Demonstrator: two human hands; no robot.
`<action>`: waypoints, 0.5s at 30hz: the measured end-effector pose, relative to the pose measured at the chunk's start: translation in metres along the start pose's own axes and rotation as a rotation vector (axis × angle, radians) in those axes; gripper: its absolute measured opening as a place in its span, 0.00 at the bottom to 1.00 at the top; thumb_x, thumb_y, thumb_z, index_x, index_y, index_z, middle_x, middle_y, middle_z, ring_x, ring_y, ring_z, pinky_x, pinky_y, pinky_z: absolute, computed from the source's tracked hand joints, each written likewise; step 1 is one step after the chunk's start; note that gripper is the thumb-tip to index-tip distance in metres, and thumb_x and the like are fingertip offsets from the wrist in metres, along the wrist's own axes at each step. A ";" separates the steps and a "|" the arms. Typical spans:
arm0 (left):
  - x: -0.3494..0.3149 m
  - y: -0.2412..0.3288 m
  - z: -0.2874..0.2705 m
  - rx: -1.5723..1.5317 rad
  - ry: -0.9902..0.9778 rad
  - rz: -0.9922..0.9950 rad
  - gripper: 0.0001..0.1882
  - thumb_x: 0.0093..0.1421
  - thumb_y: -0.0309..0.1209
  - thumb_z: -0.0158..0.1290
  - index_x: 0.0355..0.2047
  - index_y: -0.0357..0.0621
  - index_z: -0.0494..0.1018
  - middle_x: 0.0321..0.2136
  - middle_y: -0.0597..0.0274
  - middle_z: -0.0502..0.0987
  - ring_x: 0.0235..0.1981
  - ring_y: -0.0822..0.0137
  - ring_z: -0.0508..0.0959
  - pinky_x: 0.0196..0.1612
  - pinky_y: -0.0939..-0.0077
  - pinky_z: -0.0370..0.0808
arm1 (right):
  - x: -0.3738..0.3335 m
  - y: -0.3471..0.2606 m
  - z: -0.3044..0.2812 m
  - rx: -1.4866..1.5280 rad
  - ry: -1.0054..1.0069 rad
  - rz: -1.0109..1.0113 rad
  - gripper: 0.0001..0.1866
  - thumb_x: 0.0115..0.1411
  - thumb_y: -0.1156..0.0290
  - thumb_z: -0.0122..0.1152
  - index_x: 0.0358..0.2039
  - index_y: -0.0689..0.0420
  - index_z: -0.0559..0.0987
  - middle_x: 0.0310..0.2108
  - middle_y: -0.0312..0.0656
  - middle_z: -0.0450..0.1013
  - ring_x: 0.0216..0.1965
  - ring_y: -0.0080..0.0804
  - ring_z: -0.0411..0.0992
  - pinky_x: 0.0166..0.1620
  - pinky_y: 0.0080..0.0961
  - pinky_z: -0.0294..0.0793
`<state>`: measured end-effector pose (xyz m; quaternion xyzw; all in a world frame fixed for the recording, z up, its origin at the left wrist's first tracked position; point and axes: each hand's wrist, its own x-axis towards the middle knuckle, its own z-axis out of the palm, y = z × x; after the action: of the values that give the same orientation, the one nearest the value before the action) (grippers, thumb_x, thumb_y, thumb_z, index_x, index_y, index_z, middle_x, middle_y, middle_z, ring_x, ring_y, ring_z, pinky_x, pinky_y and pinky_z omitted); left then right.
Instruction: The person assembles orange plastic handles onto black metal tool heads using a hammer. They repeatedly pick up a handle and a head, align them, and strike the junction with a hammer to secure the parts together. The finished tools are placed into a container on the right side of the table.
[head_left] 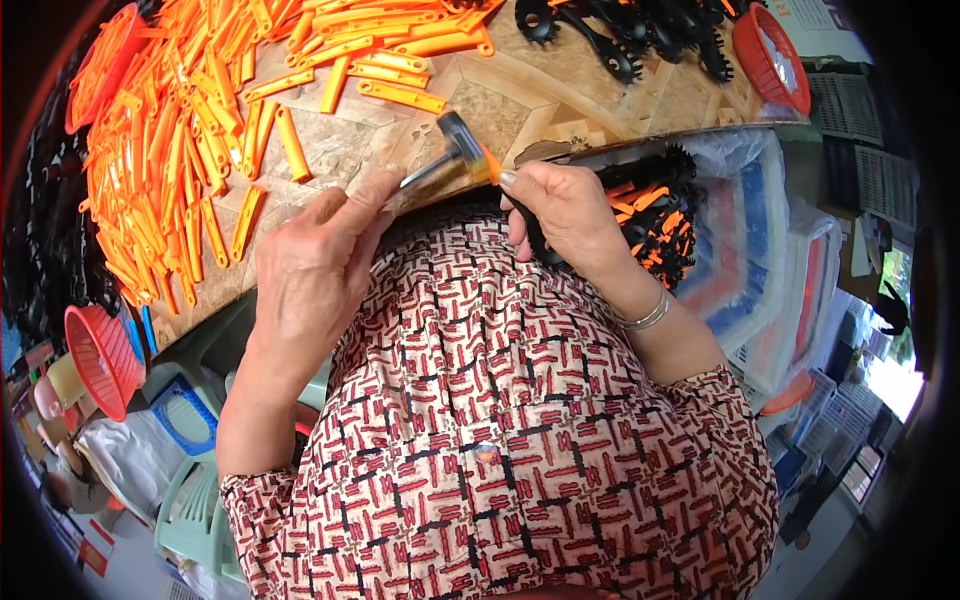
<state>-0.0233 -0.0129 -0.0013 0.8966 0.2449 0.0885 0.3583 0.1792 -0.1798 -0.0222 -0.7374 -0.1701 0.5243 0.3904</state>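
My left hand (pixel 325 245) is closed round the metal shaft of a small hammer (pixel 461 137), whose black head rests against or just beside an orange strip (pixel 491 163). My right hand (pixel 570 205) pinches a black handle (pixel 538 238) with that orange strip at its upper end. The handle's far part is hidden behind my fingers. Many loose orange strips (pixel 165 165) with small holes lie heaped at the left and back of the table. At the far right lie several black pasta servers (pixel 605 48) with toothed heads.
The wood-patterned table (pixel 350 145) curves in front of me. Below its right edge, black and orange pieces (pixel 665 235) lie beside a plastic-wrapped blue, white and red stack (pixel 755 230). Red baskets stand at the right (pixel 775 60) and lower left (pixel 100 360). A pale green chair (pixel 190 515) is at left.
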 end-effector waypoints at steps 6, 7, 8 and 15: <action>-0.003 0.001 0.007 -0.118 0.462 0.136 0.23 0.61 0.23 0.60 0.56 0.57 0.79 0.27 0.59 0.75 0.26 0.60 0.77 0.29 0.65 0.73 | 0.007 0.000 -0.002 0.048 -0.012 0.004 0.21 0.71 0.61 0.57 0.27 0.65 0.78 0.17 0.40 0.77 0.14 0.24 0.73 0.19 0.22 0.71; -0.003 0.002 0.008 -0.125 0.498 0.142 0.24 0.60 0.23 0.61 0.56 0.59 0.79 0.24 0.60 0.73 0.25 0.60 0.76 0.28 0.65 0.73 | 0.006 -0.002 -0.002 0.033 -0.003 0.009 0.21 0.71 0.61 0.57 0.27 0.65 0.78 0.17 0.41 0.77 0.14 0.25 0.73 0.19 0.22 0.71; 0.000 0.002 0.008 0.038 0.375 0.136 0.25 0.59 0.23 0.61 0.57 0.59 0.78 0.25 0.61 0.74 0.25 0.61 0.76 0.29 0.66 0.73 | 0.004 -0.004 -0.003 0.017 0.005 0.015 0.20 0.71 0.61 0.57 0.27 0.65 0.79 0.17 0.41 0.76 0.14 0.25 0.73 0.19 0.22 0.71; 0.004 0.004 0.000 -0.030 0.494 0.204 0.26 0.55 0.16 0.62 0.55 0.47 0.80 0.26 0.57 0.76 0.23 0.65 0.76 0.28 0.69 0.74 | 0.007 0.000 -0.007 0.068 -0.033 0.030 0.17 0.72 0.62 0.55 0.33 0.64 0.78 0.19 0.40 0.76 0.15 0.25 0.73 0.20 0.19 0.70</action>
<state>-0.0179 -0.0131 0.0006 0.8625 0.2317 0.3439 0.2901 0.1885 -0.1780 -0.0251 -0.7173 -0.1474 0.5478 0.4045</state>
